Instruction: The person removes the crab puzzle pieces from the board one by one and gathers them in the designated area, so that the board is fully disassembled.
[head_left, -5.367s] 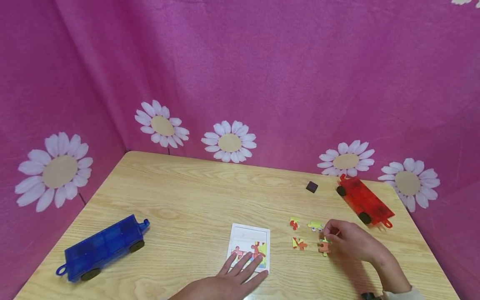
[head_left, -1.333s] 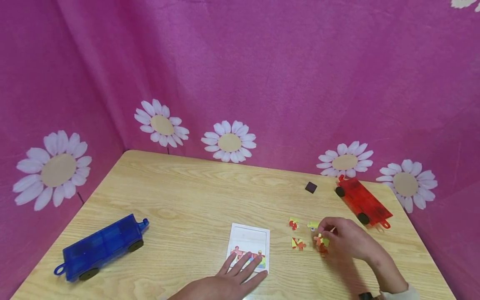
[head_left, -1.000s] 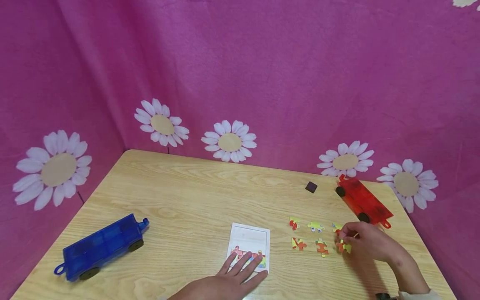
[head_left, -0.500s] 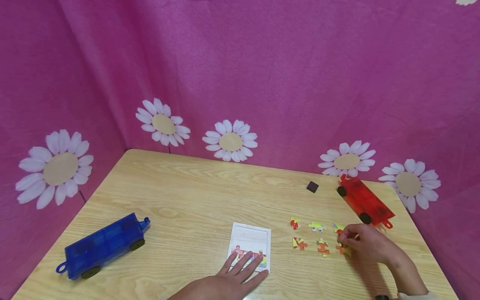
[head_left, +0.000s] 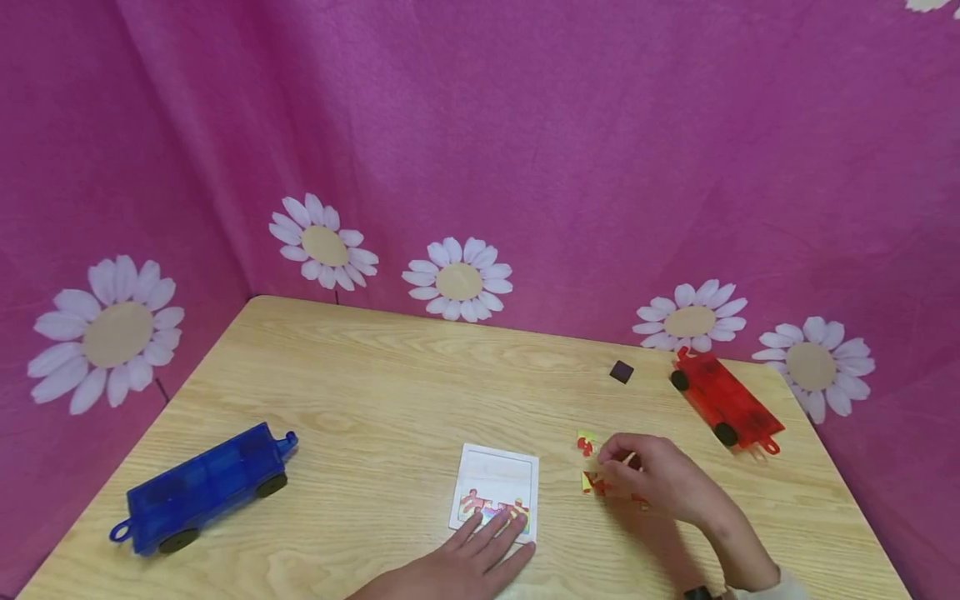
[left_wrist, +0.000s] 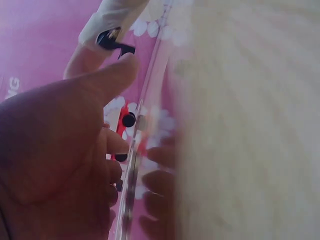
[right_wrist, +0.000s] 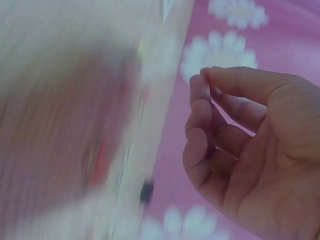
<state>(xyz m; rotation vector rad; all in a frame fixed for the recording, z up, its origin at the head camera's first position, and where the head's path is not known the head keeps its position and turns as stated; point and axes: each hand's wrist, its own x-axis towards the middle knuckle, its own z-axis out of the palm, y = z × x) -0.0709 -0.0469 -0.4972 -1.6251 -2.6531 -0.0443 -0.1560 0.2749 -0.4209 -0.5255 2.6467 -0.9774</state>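
My left hand (head_left: 465,554) lies flat with straight fingers across the lower part of a white puzzle tray (head_left: 498,468). Joined puzzle pieces (head_left: 472,502) fill the tray's lower strip, partly covered by the fingertips. My right hand (head_left: 663,483) hovers right of the tray over loose jigsaw pieces, fingers curled. At its left show a yellow-and-red piece (head_left: 585,440) and, below it, a red-and-yellow piece (head_left: 588,482). The hand hides most of the other loose pieces. In the right wrist view, thumb and index fingertips (right_wrist: 204,74) meet with nothing visible between them.
A blue toy wagon (head_left: 206,492) stands at the left of the wooden table (head_left: 375,383). A red toy wagon (head_left: 726,400) stands at the back right, beside a small dark square (head_left: 622,372). A pink flowered cloth (head_left: 480,150) hangs behind.
Pieces in the tray's upper rows have come out, and more loose pieces lie at right. Over the last half second my right hand moved left across them. The left hand has barely shifted.
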